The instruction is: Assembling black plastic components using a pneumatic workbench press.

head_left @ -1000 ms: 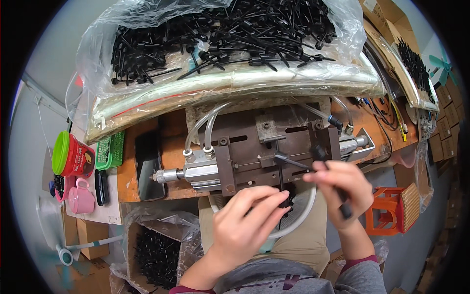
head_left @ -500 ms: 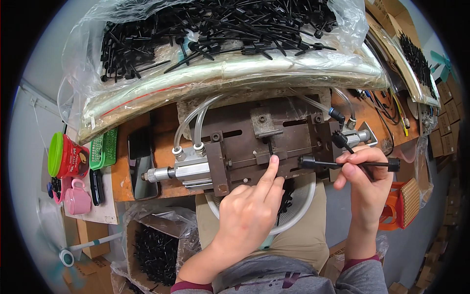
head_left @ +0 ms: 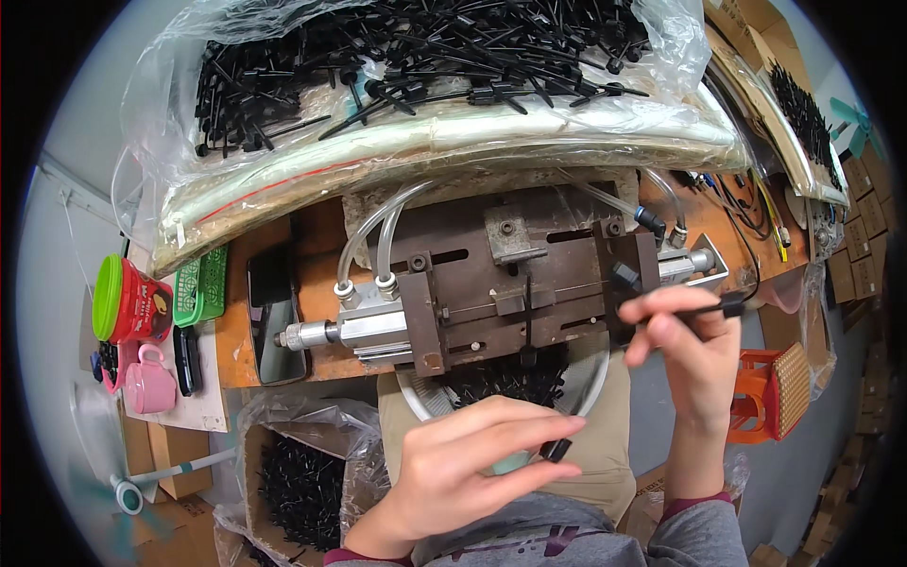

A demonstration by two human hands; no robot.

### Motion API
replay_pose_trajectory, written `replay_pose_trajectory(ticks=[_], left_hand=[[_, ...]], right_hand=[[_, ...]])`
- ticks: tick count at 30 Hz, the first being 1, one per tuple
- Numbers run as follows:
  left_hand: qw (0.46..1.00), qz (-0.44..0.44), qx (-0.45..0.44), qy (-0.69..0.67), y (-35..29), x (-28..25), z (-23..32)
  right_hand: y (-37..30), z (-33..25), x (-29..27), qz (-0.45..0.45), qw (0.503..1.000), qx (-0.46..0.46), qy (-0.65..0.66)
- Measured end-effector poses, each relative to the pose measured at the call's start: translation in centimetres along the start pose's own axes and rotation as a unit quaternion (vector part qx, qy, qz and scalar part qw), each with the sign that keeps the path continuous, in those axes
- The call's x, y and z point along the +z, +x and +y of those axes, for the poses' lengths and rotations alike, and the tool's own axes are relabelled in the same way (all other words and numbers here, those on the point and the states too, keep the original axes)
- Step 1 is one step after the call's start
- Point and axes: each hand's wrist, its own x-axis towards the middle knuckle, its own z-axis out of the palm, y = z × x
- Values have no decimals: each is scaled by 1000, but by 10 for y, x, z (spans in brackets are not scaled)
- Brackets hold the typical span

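Observation:
In front of my lap, my left hand (head_left: 477,458) pinches a small black plastic piece (head_left: 556,451) between thumb and fingers; the rest of that piece is hidden. My right hand (head_left: 694,345), at the right end of the brown metal fixture (head_left: 463,331), is closed on thin black plastic ties with thick heads (head_left: 625,276); motion blurs them. One more black tie (head_left: 528,326) hangs down across the middle of the fixture, head lowest. Below it, on my lap, a white basket (head_left: 597,383) holds many black ties.
Beyond the fixture is a plastic-lined tray (head_left: 453,137) heaped with black ties. Clear air hoses (head_left: 364,231) run to the cylinders at its sides. A phone (head_left: 272,312), pink mug (head_left: 151,383) and green basket (head_left: 201,288) sit left. A lined box (head_left: 302,482) of black parts stands lower left.
My left hand has drawn back from the fixture's middle toward my body, and now pinches a black piece. A black tie now hangs across the fixture. My right hand has shifted slightly left.

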Motion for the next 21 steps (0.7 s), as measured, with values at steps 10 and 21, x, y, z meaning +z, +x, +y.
replay_pose_trajectory(ticks=[10,21], left_hand=[[911,67,51,403,1,35,-44],[927,97,63,356,8,29,-56]], right_hand=[[-4,1,3,20,999,-12,-32],[-7,0,-4,-22,1000,20,6]])
